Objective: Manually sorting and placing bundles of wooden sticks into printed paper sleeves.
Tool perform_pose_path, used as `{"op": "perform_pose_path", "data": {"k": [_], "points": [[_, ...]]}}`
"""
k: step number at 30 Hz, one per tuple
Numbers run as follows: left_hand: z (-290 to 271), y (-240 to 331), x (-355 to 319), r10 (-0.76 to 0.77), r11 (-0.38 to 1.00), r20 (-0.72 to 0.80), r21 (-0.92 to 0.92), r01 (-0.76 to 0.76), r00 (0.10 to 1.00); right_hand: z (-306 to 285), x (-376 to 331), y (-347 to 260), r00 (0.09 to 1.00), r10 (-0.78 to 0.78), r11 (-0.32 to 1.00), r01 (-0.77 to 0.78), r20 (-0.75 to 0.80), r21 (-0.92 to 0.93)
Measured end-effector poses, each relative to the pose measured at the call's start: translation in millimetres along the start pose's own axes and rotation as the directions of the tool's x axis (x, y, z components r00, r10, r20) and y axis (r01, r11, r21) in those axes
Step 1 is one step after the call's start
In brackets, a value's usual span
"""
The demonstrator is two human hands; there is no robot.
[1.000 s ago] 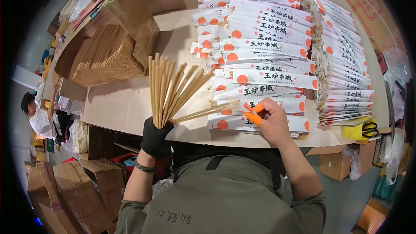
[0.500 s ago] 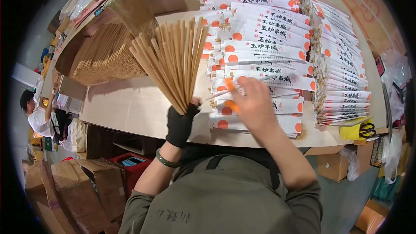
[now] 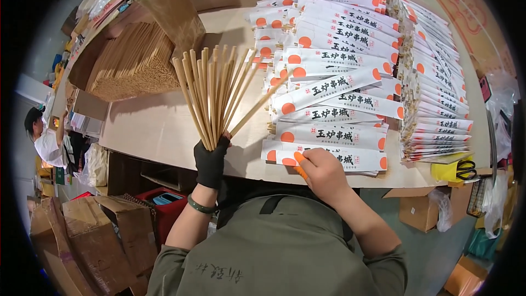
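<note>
In my black-gloved left hand (image 3: 211,163) a fanned bunch of wooden chopsticks (image 3: 215,96) stands upright, gripped at its lower ends. One chopstick (image 3: 257,106) leans far out to the right over the sleeves. My right hand (image 3: 324,174), with orange covers on its fingers, pinches a white paper sleeve (image 3: 287,157) at the near end of the middle stack. Its fingers hide part of that sleeve. Farther back, a paper sleeve with orange dots (image 3: 323,92) lies slanted across the overlapping row of white sleeves (image 3: 350,35), where chopstick ends poke out at the left.
Behind the bunch, a cardboard box (image 3: 181,13) holds many chopsticks (image 3: 137,68). A second stack of filled sleeves (image 3: 435,85) runs along the right. Black-handled scissors (image 3: 466,169) lie by a yellow piece (image 3: 445,171) at the right table edge. A person (image 3: 46,142) is far left.
My right hand has come nearer and closed on a paper sleeve. A sleeve now lies slanted on the stack. My left hand has shifted slightly left and nearer; one chopstick now juts out right.
</note>
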State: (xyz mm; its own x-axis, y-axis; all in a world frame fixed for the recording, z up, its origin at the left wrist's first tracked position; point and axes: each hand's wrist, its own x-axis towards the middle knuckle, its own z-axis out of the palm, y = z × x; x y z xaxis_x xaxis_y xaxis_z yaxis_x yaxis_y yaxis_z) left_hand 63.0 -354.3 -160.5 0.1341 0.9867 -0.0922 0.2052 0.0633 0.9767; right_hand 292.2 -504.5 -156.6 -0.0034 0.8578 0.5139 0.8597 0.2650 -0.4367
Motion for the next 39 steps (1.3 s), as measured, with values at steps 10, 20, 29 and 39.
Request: {"op": "perform_pose_path", "data": {"k": [10,20,29,39], "points": [[-36.2,3.5,0.3,0.108,0.960,0.133,0.245,-0.138,0.985,-31.7,29.7,20.7,0.742,0.635,0.537,-0.623,0.214,0.568],[-48.6,28.2,8.7,0.241,0.876,0.314,0.338,-0.346,0.918,-50.5,33.5,22.0,0.951,0.246,0.952,-0.273,0.185,0.137],[44.2,33.6,-7.8,0.010,0.960,0.204,-0.276,0.048,0.979,-14.0,72.1,1.0,0.967,-0.256,0.953,0.252,-0.006,-0.168],[17.7,19.7,-8.9,-0.030,0.999,0.093,-0.023,0.033,0.995,0.8,5.7,0.3,0.959,-0.180,0.955,0.224,0.219,-0.193]]}}
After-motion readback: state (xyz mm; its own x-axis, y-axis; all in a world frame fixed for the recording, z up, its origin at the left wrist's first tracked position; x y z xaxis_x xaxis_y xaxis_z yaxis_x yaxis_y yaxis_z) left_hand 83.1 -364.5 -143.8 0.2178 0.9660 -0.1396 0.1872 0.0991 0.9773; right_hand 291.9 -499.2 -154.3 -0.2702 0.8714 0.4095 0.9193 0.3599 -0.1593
